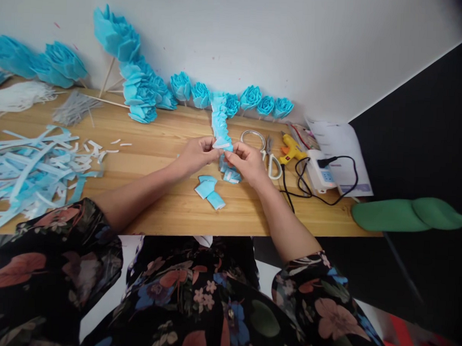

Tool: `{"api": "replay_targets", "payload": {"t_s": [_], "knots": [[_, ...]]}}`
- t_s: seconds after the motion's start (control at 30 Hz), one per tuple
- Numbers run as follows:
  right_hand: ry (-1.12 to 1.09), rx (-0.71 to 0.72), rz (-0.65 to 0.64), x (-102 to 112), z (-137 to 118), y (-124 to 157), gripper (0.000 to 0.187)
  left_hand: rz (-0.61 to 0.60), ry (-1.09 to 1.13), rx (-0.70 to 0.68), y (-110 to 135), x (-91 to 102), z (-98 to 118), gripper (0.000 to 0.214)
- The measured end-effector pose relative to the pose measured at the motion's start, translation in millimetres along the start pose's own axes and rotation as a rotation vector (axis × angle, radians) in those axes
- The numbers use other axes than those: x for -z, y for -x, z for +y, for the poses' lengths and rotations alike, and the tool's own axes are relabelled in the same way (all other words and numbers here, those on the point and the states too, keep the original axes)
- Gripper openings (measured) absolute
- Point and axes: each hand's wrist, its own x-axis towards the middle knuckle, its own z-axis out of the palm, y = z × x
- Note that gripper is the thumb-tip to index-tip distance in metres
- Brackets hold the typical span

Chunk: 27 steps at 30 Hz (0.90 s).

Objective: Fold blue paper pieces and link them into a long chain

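Note:
My left hand (198,155) and my right hand (250,162) meet over the middle of the table, fingertips pinched on a small light-blue petal piece (222,143) with a pale strip along it. Just behind, a row of overlapping blue petals (219,114) runs back toward the wall. Several loose blue pieces (210,188) lie in front of my hands, and more blue pieces (232,176) sit partly under my right hand. Fine detail between the fingertips is too small to make out.
Blue flowers (251,97) line the wall; larger ones (140,90) have sticks. Blue and white strips (28,169) are heaped left, near grey stems (76,107). Scissors (272,162), a yellow glue gun (292,149), a white power strip (320,172) and a green object (401,213) are right.

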Motion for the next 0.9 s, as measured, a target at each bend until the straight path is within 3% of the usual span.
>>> {"api": "replay_targets", "payload": {"t_s": [0.2, 0.33, 0.57, 0.67, 0.77, 0.9], "knots": [[0.068, 0.005, -0.003, 2, 1, -1, 0.034, -0.004, -0.004, 0.063, 2, -0.8, 4, 0.013], [-0.019, -0.021, -0.012, 5, 2, -3, 0.034, 0.01, 0.02, 0.084, 1, 1.0, 3, 0.016], [-0.092, -0.041, -0.017, 6, 1, -3, 0.035, -0.012, 0.024, 0.012, -6, 7.3, -11, 0.013], [-0.079, -0.007, 0.053, 6, 3, -5, 0.03, 0.094, 0.034, -0.111, -9, 9.6, -15, 0.015], [-0.05, 0.012, 0.134, 6, 3, -6, 0.025, 0.258, -0.047, -0.335, -7, 10.3, -15, 0.024], [0.052, 0.041, 0.141, 3, 1, -4, 0.022, 0.222, -0.271, -0.494, 0, 7.0, -17, 0.023]]}}
